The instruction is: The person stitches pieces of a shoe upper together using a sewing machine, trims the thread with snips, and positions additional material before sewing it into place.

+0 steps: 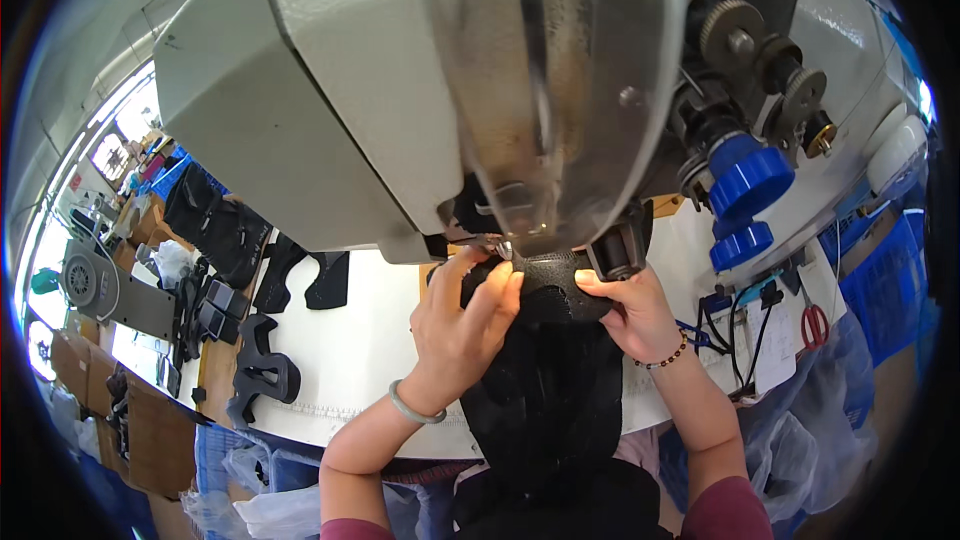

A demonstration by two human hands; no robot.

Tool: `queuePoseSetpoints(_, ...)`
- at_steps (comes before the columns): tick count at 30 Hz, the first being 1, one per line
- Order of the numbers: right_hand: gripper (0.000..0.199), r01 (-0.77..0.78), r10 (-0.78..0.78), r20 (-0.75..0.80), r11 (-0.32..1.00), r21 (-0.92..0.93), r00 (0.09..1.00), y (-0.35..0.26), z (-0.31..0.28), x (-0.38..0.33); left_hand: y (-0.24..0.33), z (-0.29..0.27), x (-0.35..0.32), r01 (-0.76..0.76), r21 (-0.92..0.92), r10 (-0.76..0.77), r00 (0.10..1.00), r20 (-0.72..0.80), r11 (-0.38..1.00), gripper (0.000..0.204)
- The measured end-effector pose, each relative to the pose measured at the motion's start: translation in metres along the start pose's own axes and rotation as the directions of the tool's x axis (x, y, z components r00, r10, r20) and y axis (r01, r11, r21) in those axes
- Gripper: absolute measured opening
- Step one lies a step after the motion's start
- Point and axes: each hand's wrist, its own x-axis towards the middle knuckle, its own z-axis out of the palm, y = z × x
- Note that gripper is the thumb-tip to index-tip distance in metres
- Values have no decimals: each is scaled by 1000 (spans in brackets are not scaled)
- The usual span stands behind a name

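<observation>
Under the head of a large grey sewing machine [350, 70], a black mesh fabric piece [552, 304] lies curved at the needle area. My left hand [450, 328] is closed at its left side, fingertips pinched close to the small metal presser foot [504, 249]. My right hand [646, 322] grips the right end, thumb on top and fingers curled beneath. More black material [545, 380] hangs down toward me between my forearms; whether it joins the mesh piece I cannot tell. The clear guard above partly hides the needle.
Black shaped pieces [266, 376] lie left on the white table [370, 340]. Blue knobs [748, 182] stick out of the machine at right. Red-handled scissors [815, 326], a paper tag [772, 348] and black cords sit right. Blue crates [890, 290] and plastic bags flank the table.
</observation>
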Motion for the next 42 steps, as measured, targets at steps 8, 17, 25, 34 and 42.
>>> queuePoseSetpoints(8,14,65,-65,35,998,7,997,15,14,-13,13,-16,-11,17,253,-5,999,-49,967,28)
queuePoseSetpoints(17,13,367,-346,-204,927,77,916,63,63,-34,27,-34,1,-272,107,204,883,422,956,48)
queuePoseSetpoints(25,21,-147,141,215,989,11,966,9,40,-87,5,-35,11,-498,87,426,808,407,863,49)
queuePoseSetpoints(34,13,443,-573,86,520,-730,815,-56,-9,-124,3,-32,14,-540,126,479,815,326,832,40)
queuePoseSetpoints(42,16,366,-658,206,114,-923,724,-78,-38,-77,-9,-36,17,-438,-15,408,824,394,899,48)
